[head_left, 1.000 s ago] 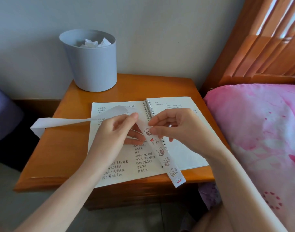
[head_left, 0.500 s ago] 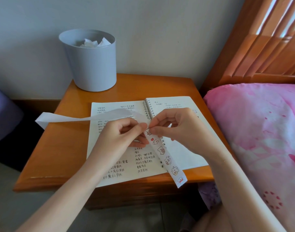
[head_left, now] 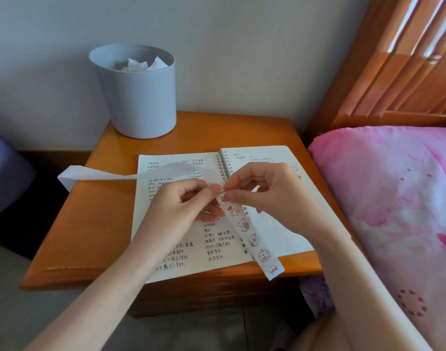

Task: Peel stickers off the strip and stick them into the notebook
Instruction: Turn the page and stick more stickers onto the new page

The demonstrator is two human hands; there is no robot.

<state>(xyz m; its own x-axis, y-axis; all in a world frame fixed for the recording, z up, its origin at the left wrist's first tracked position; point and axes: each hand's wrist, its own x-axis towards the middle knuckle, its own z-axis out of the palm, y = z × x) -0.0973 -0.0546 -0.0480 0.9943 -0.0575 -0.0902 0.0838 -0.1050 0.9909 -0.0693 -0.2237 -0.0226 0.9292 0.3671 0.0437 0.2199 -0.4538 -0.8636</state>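
Both hands meet over the spine of the open notebook (head_left: 217, 211). Left hand (head_left: 189, 206): thumb and forefinger pressed together on the strip (head_left: 244, 224), just left of the topmost printed sticker (head_left: 223, 196). Right hand (head_left: 265, 191): thumb and forefinger tips closed against that same sticker, other fingers loosely curled. Whether an edge is already lifted, cannot tell; the fingertips hide it.

Larger setting: wooden bedside table (head_left: 110, 219) carrying the notebook, grey bin (head_left: 138, 95) with crumpled paper at the back corner, pink bedding (head_left: 394, 198) at right.

Strip: the printed end hangs down and to the right across the right page, its tip past the table's front edge. The bare backing tail (head_left: 120, 173) arcs left over the left page and out beyond the table's left side.

Change since a second ago: the left thumb, then raised, has closed down onto the strip, and the two pinches have drawn together until fingertips nearly touch. Backing tail has swung slightly higher. The printed end hangs a little lower than before. Notebook and bin unmoved.

Reading: the grip has tightened for the peel; this sticker is probably being picked at, not yet free. No new sticker has appeared on the visible pages.
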